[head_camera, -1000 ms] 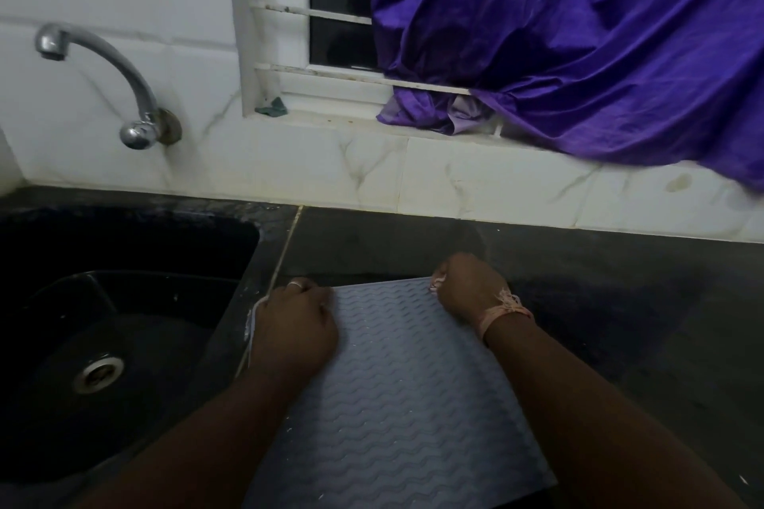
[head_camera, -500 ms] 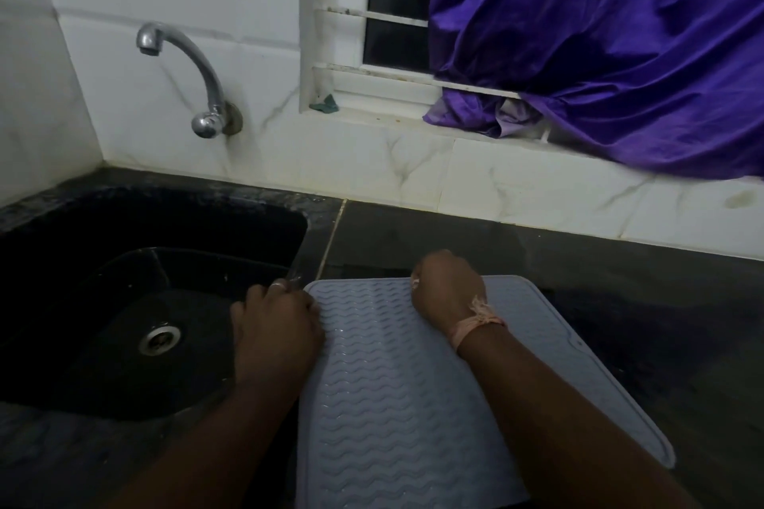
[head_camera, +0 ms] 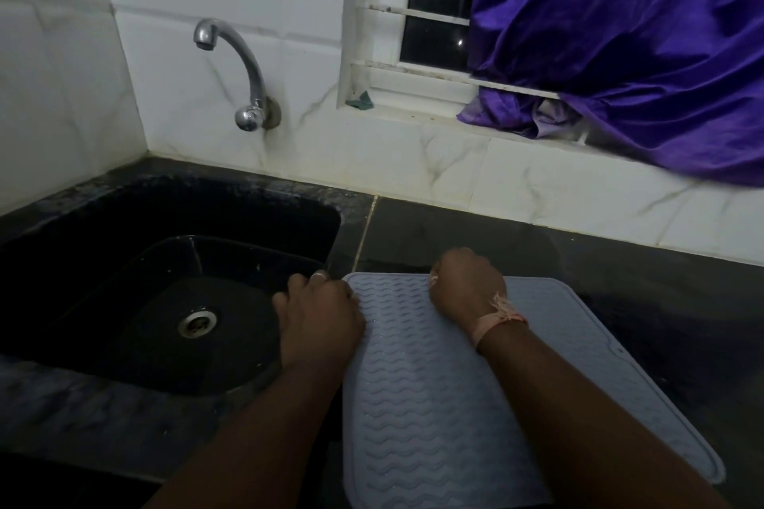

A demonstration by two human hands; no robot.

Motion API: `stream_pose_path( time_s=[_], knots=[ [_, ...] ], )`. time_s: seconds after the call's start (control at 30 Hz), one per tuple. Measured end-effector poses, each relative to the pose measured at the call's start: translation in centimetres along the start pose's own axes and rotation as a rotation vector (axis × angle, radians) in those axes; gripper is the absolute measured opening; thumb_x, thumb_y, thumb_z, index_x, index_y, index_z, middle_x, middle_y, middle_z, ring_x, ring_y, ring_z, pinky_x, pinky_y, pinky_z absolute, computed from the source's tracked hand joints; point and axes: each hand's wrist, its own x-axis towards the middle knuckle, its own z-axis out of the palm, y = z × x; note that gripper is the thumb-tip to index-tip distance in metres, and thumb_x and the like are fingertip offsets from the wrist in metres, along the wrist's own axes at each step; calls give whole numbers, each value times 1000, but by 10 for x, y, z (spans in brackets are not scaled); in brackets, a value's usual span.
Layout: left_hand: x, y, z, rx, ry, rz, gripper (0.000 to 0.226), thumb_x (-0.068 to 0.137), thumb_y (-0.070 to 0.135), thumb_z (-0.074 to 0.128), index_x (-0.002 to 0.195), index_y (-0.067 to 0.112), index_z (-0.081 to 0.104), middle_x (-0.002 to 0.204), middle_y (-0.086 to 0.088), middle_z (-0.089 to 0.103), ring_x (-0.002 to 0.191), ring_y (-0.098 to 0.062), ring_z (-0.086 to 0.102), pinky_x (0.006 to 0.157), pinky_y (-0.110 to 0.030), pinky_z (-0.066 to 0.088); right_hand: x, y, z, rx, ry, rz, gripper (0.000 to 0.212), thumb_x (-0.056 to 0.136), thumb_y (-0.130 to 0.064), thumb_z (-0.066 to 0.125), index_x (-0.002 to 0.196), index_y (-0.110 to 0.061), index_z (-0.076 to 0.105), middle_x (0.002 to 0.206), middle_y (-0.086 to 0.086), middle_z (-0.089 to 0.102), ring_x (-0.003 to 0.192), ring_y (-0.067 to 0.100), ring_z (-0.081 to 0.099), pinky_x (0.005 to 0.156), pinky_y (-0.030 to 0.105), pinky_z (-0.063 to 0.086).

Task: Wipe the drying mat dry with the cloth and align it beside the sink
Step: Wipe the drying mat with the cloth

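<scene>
The grey-blue drying mat (head_camera: 434,405) with wavy ridges lies flat on the dark counter (head_camera: 641,293), its left edge along the right rim of the black sink (head_camera: 124,215). My left hand (head_camera: 318,318) is curled at the mat's far left corner, partly over the sink's rim. My right hand (head_camera: 467,285) is closed in a fist on the mat's far edge, a pink band at the wrist. Both forearms cover parts of the mat. No wiping cloth shows in either hand.
A chrome tap (head_camera: 244,66) juts from the white tiled wall above the sink. A large purple fabric (head_camera: 641,54) hangs over the barred window (head_camera: 438,17) and down to the backsplash. A small green scrap (head_camera: 360,100) lies on the sill.
The mat went from skewed to flat, with its left edge along the sink. Both hands stayed at its far edge. The view swung left, so more of the sink shows.
</scene>
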Motion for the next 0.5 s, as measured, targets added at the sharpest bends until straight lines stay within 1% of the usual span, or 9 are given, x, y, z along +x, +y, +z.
stream_pose_path(
  time_s=[0.1, 0.2, 0.3, 0.37, 0.43, 0.5],
  knots=[
    [-2, 1, -2, 0, -3, 2, 29, 98, 40, 45, 100, 29, 72, 107, 5, 59, 102, -18, 44, 89, -41, 35, -1, -45, 13, 81, -28, -93, 20, 86, -19, 58, 96, -16, 74, 100, 7, 68, 94, 31, 67, 74, 32, 52],
    [-3, 2, -4, -4, -8, 4, 29, 99, 40, 44, 99, 30, 71, 110, 4, 58, 104, -18, 43, 89, -40, 35, -3, -63, 20, 73, -13, -169, 22, 83, -20, 58, 98, -18, 75, 102, 7, 68, 94, 32, 66, 75, 34, 53],
    [0, 0, -3, 1, -11, -6, 29, 99, 42, 45, 102, 31, 71, 111, 5, 58, 104, -18, 42, 89, -40, 34, -1, -45, 13, 63, -21, -113, 19, 86, -23, 59, 95, -17, 75, 98, 5, 69, 91, 29, 67, 76, 34, 55],
    [0, -1, 0, -1, -2, -9, 29, 99, 42, 45, 104, 31, 71, 111, 6, 58, 104, -17, 43, 88, -40, 33, 2, -23, 9, 0, -17, -48, 15, 89, -23, 60, 94, -16, 72, 95, 6, 68, 90, 29, 67, 74, 33, 52],
    [0, -2, 2, -9, 5, -13, 27, 99, 42, 44, 104, 32, 69, 111, 7, 58, 104, -17, 43, 88, -40, 33, 3, -8, 4, -43, -13, 2, 13, 90, -21, 59, 95, -15, 70, 95, 7, 68, 88, 29, 66, 73, 33, 52],
    [-1, -3, 2, -31, -1, -16, 25, 99, 42, 44, 104, 32, 67, 111, 7, 58, 104, -16, 43, 89, -40, 33, 5, -8, 4, -43, -15, 21, 13, 90, -19, 59, 95, -14, 69, 96, 8, 68, 88, 29, 65, 72, 33, 52]
  ],
)
